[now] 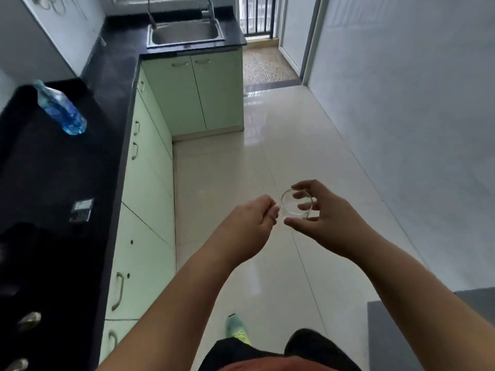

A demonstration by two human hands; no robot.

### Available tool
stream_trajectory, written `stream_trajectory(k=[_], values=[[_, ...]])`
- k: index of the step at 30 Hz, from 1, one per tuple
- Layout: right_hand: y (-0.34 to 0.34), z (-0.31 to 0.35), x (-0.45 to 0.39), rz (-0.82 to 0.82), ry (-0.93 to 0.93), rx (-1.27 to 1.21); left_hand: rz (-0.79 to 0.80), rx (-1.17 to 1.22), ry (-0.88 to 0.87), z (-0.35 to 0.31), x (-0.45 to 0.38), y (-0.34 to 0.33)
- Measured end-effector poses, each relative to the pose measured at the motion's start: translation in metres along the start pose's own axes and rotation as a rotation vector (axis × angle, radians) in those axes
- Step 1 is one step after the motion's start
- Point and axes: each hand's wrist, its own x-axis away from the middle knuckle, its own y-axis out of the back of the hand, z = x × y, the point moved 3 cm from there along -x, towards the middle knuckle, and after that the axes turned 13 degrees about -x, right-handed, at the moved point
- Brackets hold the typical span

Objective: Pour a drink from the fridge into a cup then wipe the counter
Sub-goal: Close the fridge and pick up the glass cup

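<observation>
A small clear glass cup (294,210) is held out in front of me, over the tiled floor. My right hand (325,219) grips it, thumb under its near side and fingers curled round its far side. My left hand (250,226) is at the cup's left edge, its fingertips touching or pinching the rim; the exact hold is hidden. A clear plastic bottle with blue liquid (60,108) stands on the black counter (61,170) to the far left, well away from both hands.
Pale green cabinets (150,183) run under the counter along my left. A steel sink (186,34) sits at the far end. A small dark flat object (81,210) lies on the counter. Stove knobs (29,321) show at the lower left. White wall on the right.
</observation>
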Motion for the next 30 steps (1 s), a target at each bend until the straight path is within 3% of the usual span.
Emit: stream_trajectory(k=[5, 11, 18, 24, 30], values=[[0.006, 0.005, -0.084, -0.024, -0.003, -0.031, 0.011, -0.003, -0.007, 0.017, -0.081, 0.039], [0.009, 0.0, -0.215, 0.077, 0.055, -0.025, -0.001, -0.036, 0.096, 0.045, -0.181, 0.067], [0.019, 0.023, -0.38, 0.282, 0.127, -0.018, -0.131, -0.01, 0.3, 0.067, -0.292, 0.119], [-0.019, 0.069, -0.477, 0.521, 0.221, 0.074, -0.25, 0.121, 0.504, 0.107, -0.322, 0.159], [-0.083, 0.1, -0.559, 0.633, 0.282, 0.181, -0.313, 0.219, 0.602, 0.172, -0.356, 0.196]])
